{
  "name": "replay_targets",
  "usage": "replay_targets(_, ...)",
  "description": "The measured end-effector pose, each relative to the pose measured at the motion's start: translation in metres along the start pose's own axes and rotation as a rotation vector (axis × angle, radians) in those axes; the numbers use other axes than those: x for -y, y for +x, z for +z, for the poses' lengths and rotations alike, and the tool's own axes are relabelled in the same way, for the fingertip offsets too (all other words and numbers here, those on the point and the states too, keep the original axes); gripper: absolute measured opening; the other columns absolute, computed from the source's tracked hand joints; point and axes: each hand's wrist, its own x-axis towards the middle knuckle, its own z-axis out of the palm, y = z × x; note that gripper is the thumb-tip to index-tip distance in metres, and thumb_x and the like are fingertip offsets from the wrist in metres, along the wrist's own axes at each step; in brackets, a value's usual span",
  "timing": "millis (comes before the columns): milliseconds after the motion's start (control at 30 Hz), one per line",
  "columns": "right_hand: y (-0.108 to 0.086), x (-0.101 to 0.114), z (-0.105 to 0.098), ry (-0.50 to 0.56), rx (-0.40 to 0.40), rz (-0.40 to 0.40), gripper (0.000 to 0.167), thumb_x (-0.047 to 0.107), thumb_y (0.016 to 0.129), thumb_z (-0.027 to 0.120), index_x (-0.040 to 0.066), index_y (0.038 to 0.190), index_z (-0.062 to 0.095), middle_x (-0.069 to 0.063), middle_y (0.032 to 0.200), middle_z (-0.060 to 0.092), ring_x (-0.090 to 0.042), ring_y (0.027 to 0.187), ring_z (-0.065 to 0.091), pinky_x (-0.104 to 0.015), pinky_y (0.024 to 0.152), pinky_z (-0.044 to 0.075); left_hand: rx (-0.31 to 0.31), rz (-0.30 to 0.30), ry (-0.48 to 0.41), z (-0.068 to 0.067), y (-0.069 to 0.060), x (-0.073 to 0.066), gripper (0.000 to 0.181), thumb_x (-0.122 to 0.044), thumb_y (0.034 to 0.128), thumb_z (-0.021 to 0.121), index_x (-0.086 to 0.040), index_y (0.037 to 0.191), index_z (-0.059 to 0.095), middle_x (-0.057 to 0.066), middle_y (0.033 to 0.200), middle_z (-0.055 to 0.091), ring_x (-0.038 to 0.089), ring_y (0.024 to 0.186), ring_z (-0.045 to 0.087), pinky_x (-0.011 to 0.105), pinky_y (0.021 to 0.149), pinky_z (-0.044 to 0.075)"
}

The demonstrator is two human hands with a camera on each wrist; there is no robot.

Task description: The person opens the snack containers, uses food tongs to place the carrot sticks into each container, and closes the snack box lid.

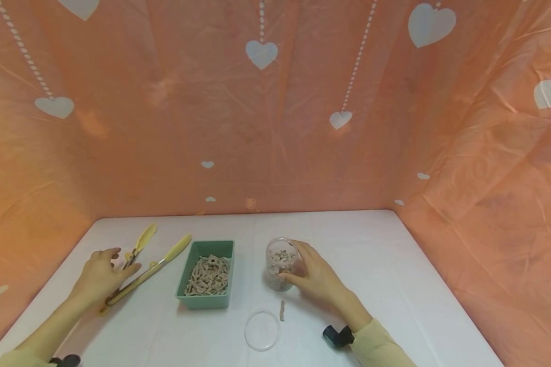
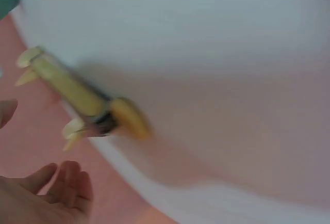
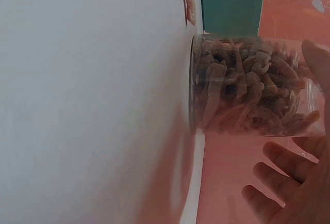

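In the head view my left hand [image 1: 98, 272] hovers at the yellow-handled tongs [image 1: 140, 283], which lie on the table with their arms spread. A gap shows between this hand [image 2: 56, 193] and the tongs [image 2: 77, 90] in the left wrist view, blurred. My right hand [image 1: 319, 275] grips the upper part of a clear jar [image 1: 280, 278] between thumb and forefinger; the other fingers hang off it. Brownish dried sticks [image 3: 247, 84] fill most of the jar, which stands upright. Between the hands, a green tray [image 1: 206, 303] holds more such sticks [image 1: 208, 275].
A clear ring-shaped lid [image 1: 261, 330] lies on the white table [image 1: 165, 336] in front of the jar. One loose stick [image 1: 282, 311] is beside it. Orange cloth [image 1: 280, 153] with hearts walls the table at the back and sides.
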Motion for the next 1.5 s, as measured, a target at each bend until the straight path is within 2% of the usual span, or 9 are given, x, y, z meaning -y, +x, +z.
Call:
replay_targets(133, 0.000, 0.000, -0.001, 0.000, 0.004, -0.007, 0.081, 0.049, 0.091, 0.078, 0.016, 0.156, 0.043, -0.005, 0.156, 0.048, -0.029, 0.145, 0.045, -0.053, 0.116, 0.037, -0.104, 0.069, -0.113, -0.004, -0.007, -0.016, 0.070, -0.032, 0.1014, 0.066, 0.018, 0.143, 0.042, 0.040, 0.134, 0.046, 0.056, 0.113, 0.053, 0.063, 0.079, 0.049)
replay_targets(200, -0.001, 0.000, -0.001, 0.002, 0.007, -0.011, 0.082, 0.049, 0.091, 0.078, 0.016, 0.157, 0.043, -0.005, 0.156, 0.048, -0.028, 0.145, 0.045, -0.053, 0.116, 0.037, -0.173, 0.121, -0.144, -0.005, -0.011, -0.026, 0.063, -0.028, 0.1007, 0.067, 0.013, 0.143, 0.046, 0.036, 0.136, 0.048, 0.049, 0.112, 0.055, 0.050, 0.079, 0.050)
replay_targets(367, 0.000, 0.000, 0.000, 0.001, 0.001, -0.013, 0.081, 0.050, 0.091, 0.078, 0.017, 0.156, 0.043, -0.005, 0.155, 0.049, -0.028, 0.145, 0.045, -0.053, 0.116, 0.037, -0.343, 0.304, -0.250, -0.003, -0.018, -0.059, 0.053, -0.010, 0.0936, 0.075, 0.005, 0.141, 0.055, 0.026, 0.133, 0.055, 0.002, 0.110, 0.051, 0.017, 0.078, 0.039)
replay_targets(467, 0.000, -0.001, 0.000, -0.001, -0.003, -0.007, 0.081, 0.050, 0.091, 0.078, 0.017, 0.156, 0.043, -0.004, 0.155, 0.049, -0.028, 0.144, 0.046, -0.053, 0.115, 0.038, -0.383, 0.407, -0.312, 0.004, -0.023, -0.081, 0.056, -0.001, 0.0891, 0.077, 0.003, 0.141, 0.056, 0.023, 0.137, 0.056, -0.013, 0.111, 0.043, 0.011, 0.084, 0.037)
replay_targets(567, -0.001, -0.001, 0.000, 0.004, -0.003, -0.004, 0.081, 0.050, 0.091, 0.078, 0.017, 0.156, 0.043, -0.004, 0.155, 0.049, -0.028, 0.144, 0.046, -0.053, 0.115, 0.038, -0.384, 0.484, -0.312, 0.013, -0.028, -0.102, 0.061, 0.003, 0.0857, 0.079, -0.001, 0.142, 0.057, 0.019, 0.139, 0.057, -0.007, 0.114, 0.046, 0.016, 0.088, 0.039)
replay_targets(733, -0.001, -0.001, 0.001, 0.008, -0.004, -0.012, 0.081, 0.050, 0.091, 0.078, 0.017, 0.156, 0.043, -0.004, 0.154, 0.049, -0.027, 0.144, 0.046, -0.053, 0.115, 0.038, -0.294, 0.564, -0.290, 0.035, -0.039, -0.134, 0.064, 0.000, 0.0850, 0.081, -0.007, 0.144, 0.057, 0.010, 0.142, 0.057, 0.021, 0.123, 0.055, 0.049, 0.099, 0.048)
replay_targets(933, 0.000, -0.001, 0.000, -0.006, 0.007, -0.009, 0.083, 0.051, 0.091, 0.078, 0.017, 0.157, 0.042, -0.004, 0.156, 0.048, -0.027, 0.146, 0.044, -0.052, 0.117, 0.036, -0.242, 0.749, -0.229, 0.064, -0.047, -0.161, 0.063, -0.008, 0.0829, 0.084, -0.007, 0.141, 0.059, 0.003, 0.140, 0.058, 0.027, 0.124, 0.059, 0.024, 0.110, 0.039)
replay_targets(1133, 0.000, -0.001, 0.000, -0.013, -0.003, -0.017, 0.082, 0.049, 0.091, 0.078, 0.015, 0.157, 0.042, -0.005, 0.156, 0.048, -0.027, 0.145, 0.045, -0.052, 0.116, 0.037, -0.179, 0.916, -0.126, 0.086, -0.052, -0.181, 0.061, -0.016, 0.0810, 0.084, -0.005, 0.136, 0.062, 0.006, 0.137, 0.061, 0.027, 0.123, 0.061, 0.048, 0.099, 0.052)
replay_targets(1500, 0.000, -0.001, 0.000, -0.019, -0.006, -0.018, 0.082, 0.050, 0.091, 0.078, 0.015, 0.156, 0.043, -0.006, 0.155, 0.049, -0.029, 0.145, 0.046, -0.054, 0.115, 0.038, 0.165, 0.915, 0.036, 0.105, -0.063, -0.198, 0.056, -0.027, 0.0918, 0.077, -0.006, 0.141, 0.059, 0.005, 0.143, 0.057, 0.024, 0.128, 0.060, 0.045, 0.102, 0.051)
